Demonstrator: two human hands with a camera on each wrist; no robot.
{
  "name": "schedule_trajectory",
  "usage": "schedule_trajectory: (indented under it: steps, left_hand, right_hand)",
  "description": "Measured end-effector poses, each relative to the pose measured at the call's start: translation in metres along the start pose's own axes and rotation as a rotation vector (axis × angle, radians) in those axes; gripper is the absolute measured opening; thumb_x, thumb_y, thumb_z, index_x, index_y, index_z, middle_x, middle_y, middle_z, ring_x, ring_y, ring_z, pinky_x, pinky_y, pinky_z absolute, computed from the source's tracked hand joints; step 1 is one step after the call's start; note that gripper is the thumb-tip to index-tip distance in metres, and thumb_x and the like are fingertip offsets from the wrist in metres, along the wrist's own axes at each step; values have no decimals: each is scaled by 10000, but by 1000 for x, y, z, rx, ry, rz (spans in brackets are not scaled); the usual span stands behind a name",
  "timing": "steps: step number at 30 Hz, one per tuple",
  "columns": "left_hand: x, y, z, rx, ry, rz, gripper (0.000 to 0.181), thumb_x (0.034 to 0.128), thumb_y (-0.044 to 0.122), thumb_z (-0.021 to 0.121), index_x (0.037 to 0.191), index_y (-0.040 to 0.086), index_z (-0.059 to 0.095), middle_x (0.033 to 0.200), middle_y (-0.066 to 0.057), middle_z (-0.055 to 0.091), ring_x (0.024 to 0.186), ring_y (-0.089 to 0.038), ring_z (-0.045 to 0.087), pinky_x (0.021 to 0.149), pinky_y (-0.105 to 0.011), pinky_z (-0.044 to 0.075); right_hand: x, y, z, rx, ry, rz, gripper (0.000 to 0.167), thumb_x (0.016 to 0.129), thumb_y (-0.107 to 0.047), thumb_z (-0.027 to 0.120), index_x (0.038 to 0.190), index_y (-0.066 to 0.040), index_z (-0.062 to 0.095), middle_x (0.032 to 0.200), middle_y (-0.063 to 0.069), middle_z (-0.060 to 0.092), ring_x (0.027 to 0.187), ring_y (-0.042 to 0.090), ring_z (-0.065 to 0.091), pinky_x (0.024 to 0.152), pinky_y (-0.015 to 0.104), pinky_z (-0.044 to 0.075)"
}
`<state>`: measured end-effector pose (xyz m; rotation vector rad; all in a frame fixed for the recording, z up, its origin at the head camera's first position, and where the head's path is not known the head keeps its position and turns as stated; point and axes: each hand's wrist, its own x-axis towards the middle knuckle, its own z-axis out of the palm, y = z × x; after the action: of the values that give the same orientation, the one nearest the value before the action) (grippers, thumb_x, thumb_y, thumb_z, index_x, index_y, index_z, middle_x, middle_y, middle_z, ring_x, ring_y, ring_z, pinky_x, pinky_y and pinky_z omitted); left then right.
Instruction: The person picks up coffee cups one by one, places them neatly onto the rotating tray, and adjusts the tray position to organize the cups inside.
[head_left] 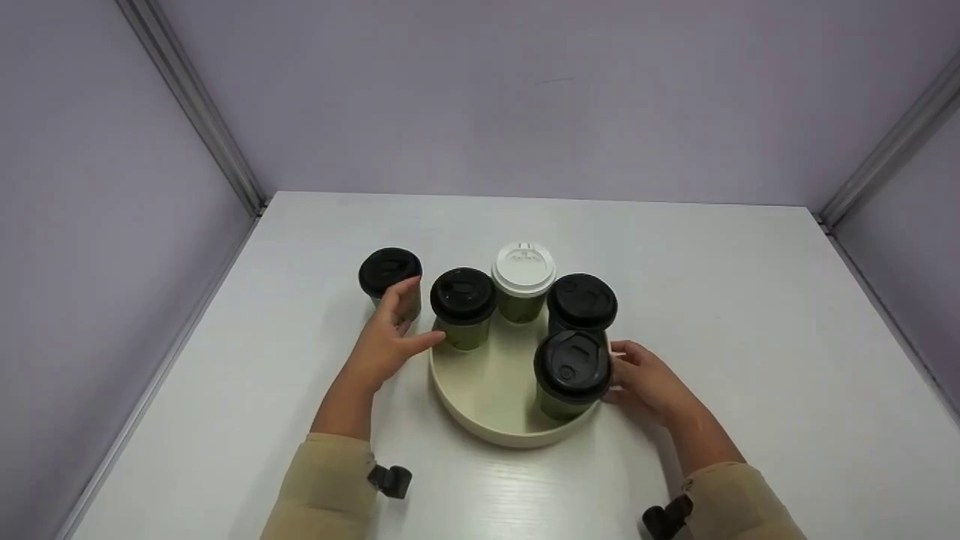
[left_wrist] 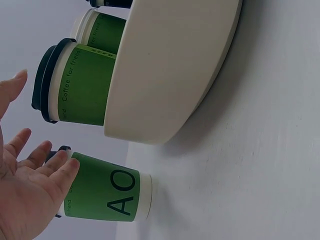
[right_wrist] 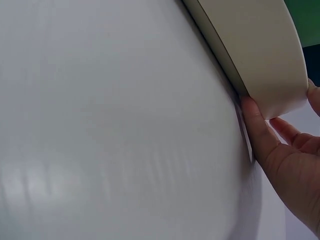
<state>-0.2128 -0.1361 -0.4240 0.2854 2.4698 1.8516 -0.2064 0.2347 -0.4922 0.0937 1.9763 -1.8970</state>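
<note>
A round cream tray [head_left: 480, 397] carries a white-lidded paper cup [head_left: 523, 270] and three black-lidded ones: a left cup [head_left: 463, 330], a back right cup [head_left: 582, 300] and a front cup [head_left: 571, 367]. Another black-lidded cup [head_left: 390, 270] with a green sleeve stands on the table, left of the tray. My left hand [head_left: 381, 345] is spread, its fingers beside that outer cup and its thumb near the left cup; contact is hard to tell. At the tray's right side, my right hand [head_left: 649, 381] grips the wall, one finger [right_wrist: 254, 112] at the base edge.
The white table [head_left: 750, 315] extends around the tray. Pale panels stand behind it, with a back wall [head_left: 480, 105] and side walls meeting at metal corner posts [head_left: 202, 112]. Small black devices [head_left: 390, 481] sit on both sleeves.
</note>
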Motion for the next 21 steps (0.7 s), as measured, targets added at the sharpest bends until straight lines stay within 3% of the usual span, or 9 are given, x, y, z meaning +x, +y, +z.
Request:
schedule_trajectory:
  steps: [4, 11, 21]
  left_hand:
    - [-4, 6, -4, -7, -16, -9, 839, 754, 146, 756, 1422, 191, 251, 1486, 15, 232, 1363, -137, 198, 1074, -419, 225]
    - [-19, 33, -9, 4, -26, -35, 815, 779, 100, 727, 1427, 107, 233, 1489, -58, 220, 1372, -189, 181, 1078, -422, 214]
    - [-26, 40, -14, 22, -28, -9, 801, 784, 87, 719, 1423, 83, 237, 1485, -94, 221, 1372, -202, 178, 1076, -409, 225]
  right_hand:
    - [-4, 1, 1, 9, -10, -10, 530, 894, -303, 588, 1298, -25, 388, 1147, 166, 466, 916, 232, 596, 787, 394, 505]
    - [-7, 3, 3, 23, -47, -15, 532, 927, -265, 541, 1357, -31, 332, 1153, 172, 462, 933, 235, 603, 805, 415, 499]
    - [-12, 3, 4, 38, -101, 17, 660, 894, -297, 588, 1405, -27, 269, 1130, 163, 446, 949, 244, 614, 831, 422, 486]
